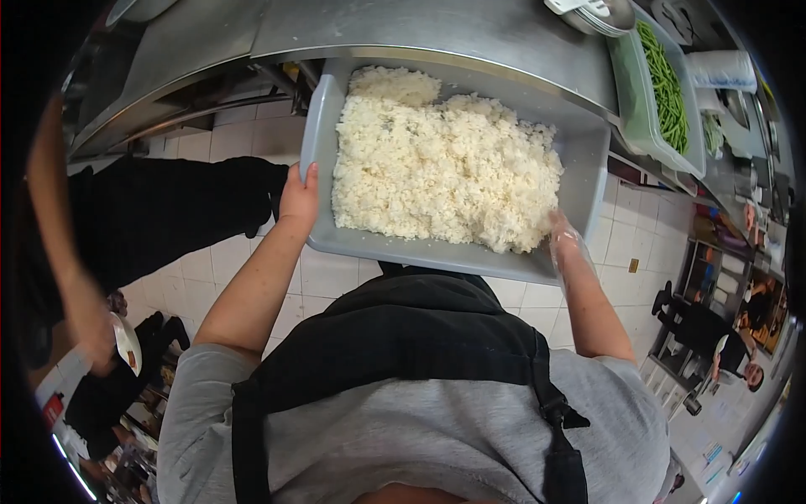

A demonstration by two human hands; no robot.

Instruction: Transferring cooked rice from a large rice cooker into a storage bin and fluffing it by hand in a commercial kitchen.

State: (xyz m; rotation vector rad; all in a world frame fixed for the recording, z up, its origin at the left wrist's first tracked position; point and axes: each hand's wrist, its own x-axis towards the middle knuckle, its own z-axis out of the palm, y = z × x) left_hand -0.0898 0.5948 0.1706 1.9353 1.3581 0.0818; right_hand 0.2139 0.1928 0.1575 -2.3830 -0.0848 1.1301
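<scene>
A large grey plastic tub point(352, 244) holds a broad heap of cooked white rice point(441, 170). Its far side reaches under the front edge of the steel counter. My left hand point(298, 196) is bare and grips the tub's left rim, thumb on the inner side. At the right end, my right hand point(565, 236) wears a loose clear plastic glove and reaches inside the tub against the edge of the rice. The fingers of that hand are partly hidden, so their grip does not show.
A stainless steel counter point(403, 28) runs across the front. On it at right stand a translucent bin point(636, 107) of green beans point(666, 88) and stacked metal bowls point(601, 19). Close on my left a person point(170, 201) in black holds a white dish point(128, 346). Others stand farther off.
</scene>
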